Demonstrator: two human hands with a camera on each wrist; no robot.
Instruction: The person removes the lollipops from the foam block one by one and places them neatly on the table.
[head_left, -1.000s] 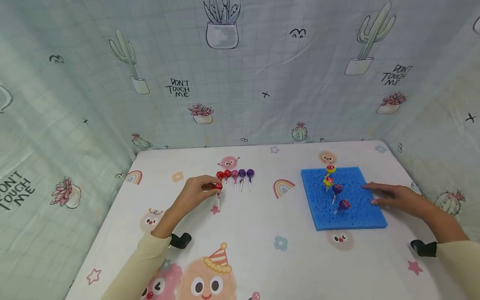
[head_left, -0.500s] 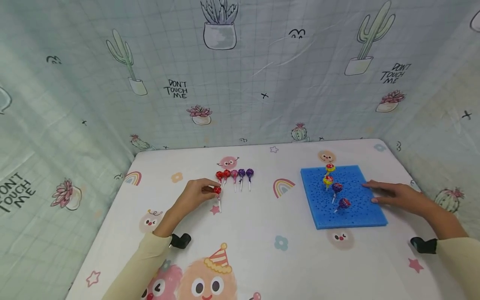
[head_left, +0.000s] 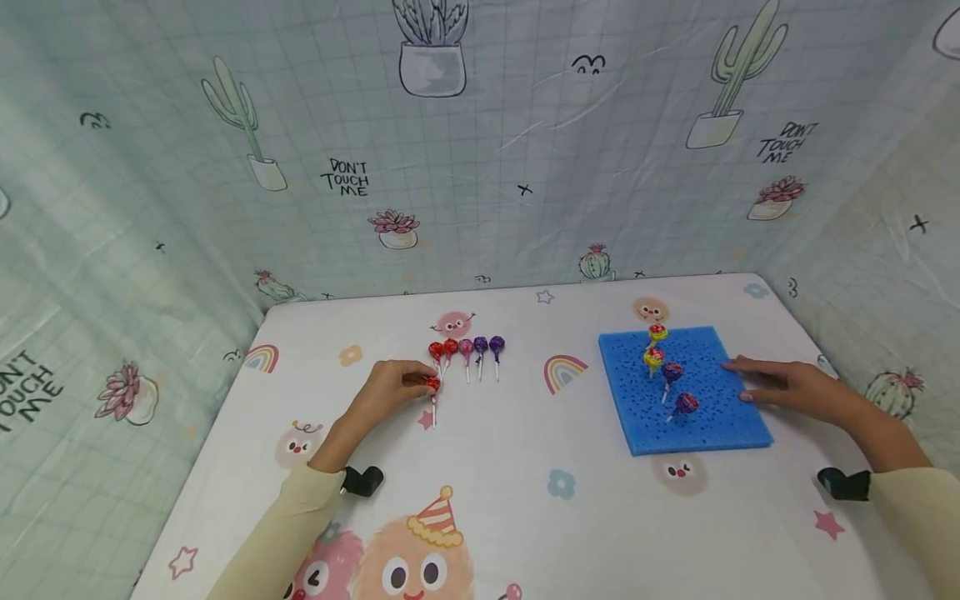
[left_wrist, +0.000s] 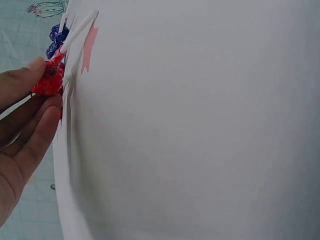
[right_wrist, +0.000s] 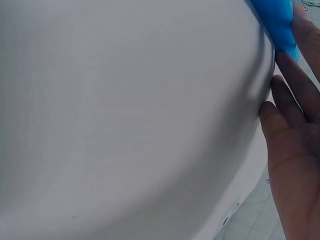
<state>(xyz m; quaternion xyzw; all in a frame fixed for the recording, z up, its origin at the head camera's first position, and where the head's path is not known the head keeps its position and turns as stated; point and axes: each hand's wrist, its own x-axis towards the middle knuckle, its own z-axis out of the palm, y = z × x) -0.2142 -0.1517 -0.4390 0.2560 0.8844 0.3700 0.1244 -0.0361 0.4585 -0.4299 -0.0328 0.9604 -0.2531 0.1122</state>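
Note:
My left hand [head_left: 390,390] pinches a red-wrapped lollipop [left_wrist: 49,80] by its head, with the white stick pointing toward me. Just beyond it lies a row of lollipops: two red, a pink one [head_left: 466,347] and two purple, such as the purple lollipop [head_left: 497,344] at the right end. My right hand [head_left: 802,393] touches the right edge of a blue foam board [head_left: 720,417], its fingers fairly straight. In the board stand two yellow-and-red lollipops [head_left: 654,358] and two purple-and-red lollipops [head_left: 686,404], the nearer ones tilted.
The white table [head_left: 510,517] bears printed cartoon figures, stars and rainbows. A hanging cloth [head_left: 480,142] with cactus prints rises behind it and at both sides. A dark device [head_left: 363,481] sits at the left wrist, another dark device [head_left: 843,483] at the right.
The pinched red lollipop has come slightly toward me, away from the row. The right hand stays at the board's edge. The head view has shifted a little.

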